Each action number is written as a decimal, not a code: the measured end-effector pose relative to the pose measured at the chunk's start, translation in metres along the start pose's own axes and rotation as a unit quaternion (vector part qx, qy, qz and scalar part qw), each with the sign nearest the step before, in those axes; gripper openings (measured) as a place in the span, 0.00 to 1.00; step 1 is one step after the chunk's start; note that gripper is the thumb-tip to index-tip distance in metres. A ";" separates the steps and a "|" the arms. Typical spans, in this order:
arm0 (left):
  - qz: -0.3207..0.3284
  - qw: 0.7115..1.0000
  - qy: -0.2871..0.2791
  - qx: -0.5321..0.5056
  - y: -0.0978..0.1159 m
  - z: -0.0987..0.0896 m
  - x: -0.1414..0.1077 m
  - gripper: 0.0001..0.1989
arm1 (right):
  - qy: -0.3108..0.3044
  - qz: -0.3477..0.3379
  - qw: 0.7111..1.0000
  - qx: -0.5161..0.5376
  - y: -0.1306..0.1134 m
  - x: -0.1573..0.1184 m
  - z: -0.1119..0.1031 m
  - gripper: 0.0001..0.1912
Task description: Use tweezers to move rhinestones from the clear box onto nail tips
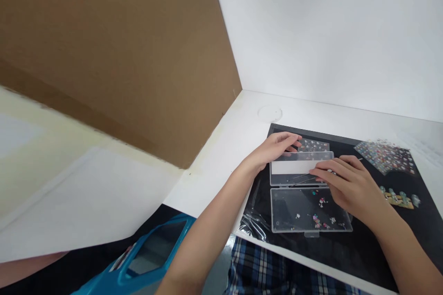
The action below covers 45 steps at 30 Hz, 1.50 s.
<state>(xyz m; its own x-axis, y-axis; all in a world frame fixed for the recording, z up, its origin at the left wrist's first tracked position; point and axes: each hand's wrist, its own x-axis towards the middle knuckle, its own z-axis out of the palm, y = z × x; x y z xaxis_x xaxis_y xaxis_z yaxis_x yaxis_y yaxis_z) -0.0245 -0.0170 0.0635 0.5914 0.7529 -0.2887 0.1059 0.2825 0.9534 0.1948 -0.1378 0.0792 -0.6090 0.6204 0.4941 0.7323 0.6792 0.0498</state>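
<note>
Over the black mat [367, 249], my left hand [275, 147] is gripping the far edge of the clear plastic case's lid [297, 177]. My right hand [349, 186] curves across the lid, and I can't tell whether it's pinching that thin metal pin [356, 160]. Tiny rhinestones [320, 219] lie scattered in the open base [294, 212].

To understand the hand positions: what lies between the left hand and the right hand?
The head view shows the upper half of an open clear plastic case between the left hand and right hand, with a white strip and thin pins.
</note>
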 end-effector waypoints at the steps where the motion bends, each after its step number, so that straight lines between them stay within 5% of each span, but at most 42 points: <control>1: 0.000 1.000 0.000 0.001 0.000 0.000 0.000 0.15 | 0.000 -0.001 1.000 -0.004 0.000 0.000 0.000 0.19; 14: 0.000 1.000 0.002 0.004 0.000 0.000 -0.001 0.15 | -0.023 0.012 1.000 0.016 0.006 -0.006 0.002 0.20; 26: 0.007 1.000 -0.001 0.001 -0.002 0.000 0.001 0.16 | 0.034 0.037 0.999 0.001 -0.013 -0.002 0.008 0.22; 45: 0.005 1.000 -0.004 -0.001 -0.003 -0.001 0.001 0.15 | 0.005 -0.001 1.000 -0.013 -0.004 0.001 0.001 0.22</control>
<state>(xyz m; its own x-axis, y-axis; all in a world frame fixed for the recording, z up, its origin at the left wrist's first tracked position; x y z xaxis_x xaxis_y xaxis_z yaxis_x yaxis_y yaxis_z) -0.0250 -0.0161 0.0603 0.5988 0.7512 -0.2777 0.0977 0.2755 0.9563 0.1910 -0.1393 0.0784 -0.6081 0.6143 0.5028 0.7385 0.6702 0.0744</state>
